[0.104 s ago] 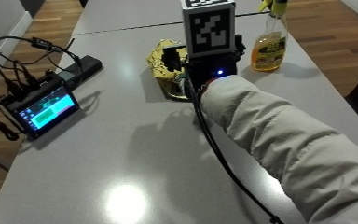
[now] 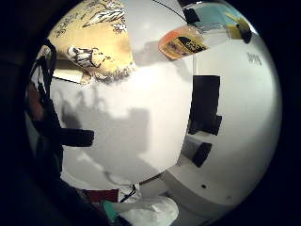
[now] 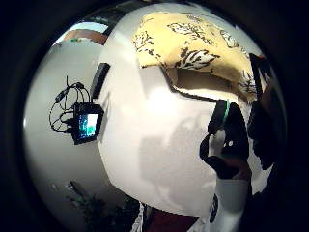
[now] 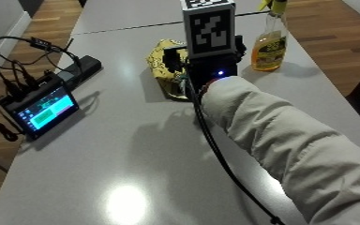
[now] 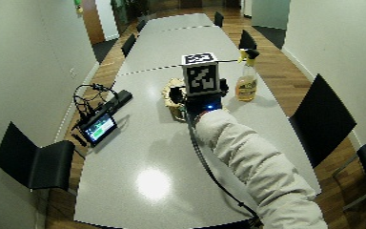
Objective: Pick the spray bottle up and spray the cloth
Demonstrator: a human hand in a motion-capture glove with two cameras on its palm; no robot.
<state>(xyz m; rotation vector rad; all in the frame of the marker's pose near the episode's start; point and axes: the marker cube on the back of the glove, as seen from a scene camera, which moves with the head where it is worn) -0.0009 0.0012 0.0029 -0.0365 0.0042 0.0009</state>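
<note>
One spray bottle (image 4: 269, 46), one cloth (image 4: 165, 68), one small monitor (image 4: 41, 109) with a tangle of cables (image 4: 18, 61), one long grey table (image 4: 105, 159) – that is the count

Right hand (image 4: 212, 70) is out over the table, just past the near edge of the cloth; a pale padded sleeve (image 4: 280, 145) trails back from it. The bottle stands upright to the right of the hand, apart from it, amber liquid inside, yellow trigger head cut off in the close outside view. The cloth – yellow with a dark leaf print – lies crumpled just left of and beyond the hand, and fills much of the thumb-side palm view (image 3: 193, 43)

Bare tabletop stretches wide on the near side of the hand and between hand and monitor, which sits well off to the left near the table's edge. The bottle is close to the right edge

Fingers are hidden behind the glove's gear from outside; the palm views show only straps, so I cannot tell whether the hand is spread or closed
</note>
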